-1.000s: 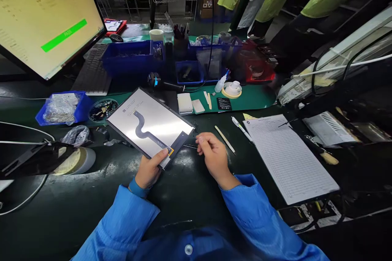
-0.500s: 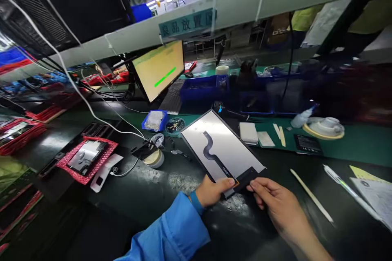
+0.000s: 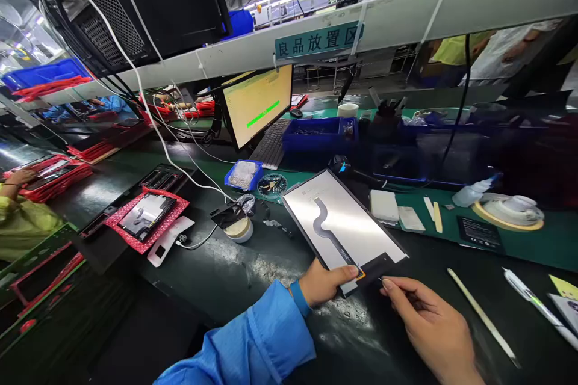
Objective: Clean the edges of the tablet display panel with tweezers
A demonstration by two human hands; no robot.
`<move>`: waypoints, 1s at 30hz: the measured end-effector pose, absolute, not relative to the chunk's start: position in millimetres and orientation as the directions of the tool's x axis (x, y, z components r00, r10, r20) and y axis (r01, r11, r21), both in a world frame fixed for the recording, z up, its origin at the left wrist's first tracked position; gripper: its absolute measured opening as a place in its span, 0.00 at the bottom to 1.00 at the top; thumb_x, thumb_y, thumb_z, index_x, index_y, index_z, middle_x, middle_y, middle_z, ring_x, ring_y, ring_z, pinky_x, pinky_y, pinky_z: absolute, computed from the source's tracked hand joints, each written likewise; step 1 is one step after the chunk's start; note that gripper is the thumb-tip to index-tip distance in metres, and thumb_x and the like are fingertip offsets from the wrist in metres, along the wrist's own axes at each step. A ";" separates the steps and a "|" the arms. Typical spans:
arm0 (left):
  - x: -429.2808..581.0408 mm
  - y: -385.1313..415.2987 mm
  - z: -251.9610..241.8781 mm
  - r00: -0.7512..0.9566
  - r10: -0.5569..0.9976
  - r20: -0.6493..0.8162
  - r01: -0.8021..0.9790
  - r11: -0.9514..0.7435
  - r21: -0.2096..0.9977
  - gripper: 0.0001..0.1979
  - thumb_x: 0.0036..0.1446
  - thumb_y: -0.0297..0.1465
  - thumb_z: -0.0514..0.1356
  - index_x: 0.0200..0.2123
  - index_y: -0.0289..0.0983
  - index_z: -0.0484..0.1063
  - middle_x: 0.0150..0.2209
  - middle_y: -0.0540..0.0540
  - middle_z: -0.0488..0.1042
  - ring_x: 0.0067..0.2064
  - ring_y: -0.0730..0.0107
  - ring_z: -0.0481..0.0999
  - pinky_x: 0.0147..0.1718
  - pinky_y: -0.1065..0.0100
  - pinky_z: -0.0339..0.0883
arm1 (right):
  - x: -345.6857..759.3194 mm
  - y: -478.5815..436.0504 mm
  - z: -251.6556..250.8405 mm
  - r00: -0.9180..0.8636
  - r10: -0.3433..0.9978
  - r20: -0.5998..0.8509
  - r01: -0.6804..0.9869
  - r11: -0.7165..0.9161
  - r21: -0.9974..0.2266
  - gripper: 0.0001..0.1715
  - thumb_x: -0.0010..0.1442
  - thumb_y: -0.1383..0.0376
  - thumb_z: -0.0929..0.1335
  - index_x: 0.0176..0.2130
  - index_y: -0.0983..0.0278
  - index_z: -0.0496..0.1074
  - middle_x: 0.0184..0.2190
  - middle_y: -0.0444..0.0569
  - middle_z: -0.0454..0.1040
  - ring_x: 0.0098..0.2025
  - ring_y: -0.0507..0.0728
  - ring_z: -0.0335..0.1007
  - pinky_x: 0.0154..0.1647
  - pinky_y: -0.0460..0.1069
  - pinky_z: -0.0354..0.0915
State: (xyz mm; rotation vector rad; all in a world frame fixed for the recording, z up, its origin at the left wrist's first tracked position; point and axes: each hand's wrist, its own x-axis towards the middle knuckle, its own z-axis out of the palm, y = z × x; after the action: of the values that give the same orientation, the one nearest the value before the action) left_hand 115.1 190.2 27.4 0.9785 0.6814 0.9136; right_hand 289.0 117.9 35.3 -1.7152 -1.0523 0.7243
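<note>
My left hand (image 3: 323,283) grips the lower edge of a tablet-sized LCD screen panel (image 3: 361,222), thumb on top near the base of its ribbon cable. The panel is tilted, silvery back facing me, with a dark curved flex cable (image 3: 321,225) lying across it and a black strip along the near edge. Close to that strip, at the panel's lower right, my right hand (image 3: 428,319) has thumb and forefinger pinched together. A tiny pale tip shows at the fingertips, too small to name.
A pale stick (image 3: 483,316) and a white pen (image 3: 539,301) lie to the right. Behind are a tape roll (image 3: 537,222), a small bottle (image 3: 472,192) and blue bins (image 3: 311,135). Leftward sit a device on red bubble wrap (image 3: 147,216), a monitor (image 3: 257,108) and a white cable (image 3: 153,126).
The whole scene has shifted rightward as my head view turned left. The left hand keeps its hold on the panel; the right hand stays pinched near its lower edge.
</note>
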 end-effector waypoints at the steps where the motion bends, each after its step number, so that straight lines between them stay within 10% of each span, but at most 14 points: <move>1: 115.4 190.3 27.1 0.466 0.881 -0.085 -0.338 0.266 0.903 0.40 0.42 0.50 0.75 0.55 0.33 0.76 0.54 0.35 0.79 0.58 0.46 0.76 0.64 0.48 0.63 | 289.1 117.4 34.5 0.441 0.897 0.023 0.341 -0.144 -0.929 0.23 0.49 0.45 0.72 0.32 0.61 0.83 0.27 0.52 0.83 0.29 0.61 0.81 0.31 0.48 0.76; 30: 116.9 192.9 24.7 0.352 0.884 -0.307 -0.387 0.436 0.813 0.23 0.40 0.40 0.78 0.38 0.34 0.81 0.38 0.46 0.83 0.40 0.65 0.79 0.49 0.63 0.72 | 283.9 119.8 37.1 0.310 0.904 0.295 0.404 0.156 -0.901 0.09 0.61 0.62 0.70 0.32 0.61 0.80 0.28 0.48 0.79 0.29 0.55 0.75 0.29 0.48 0.69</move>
State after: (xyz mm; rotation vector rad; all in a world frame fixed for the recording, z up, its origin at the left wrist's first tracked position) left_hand 116.9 192.9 24.7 0.7072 0.8364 0.9168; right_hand 283.9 119.8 37.1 -1.4439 -1.2835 0.5552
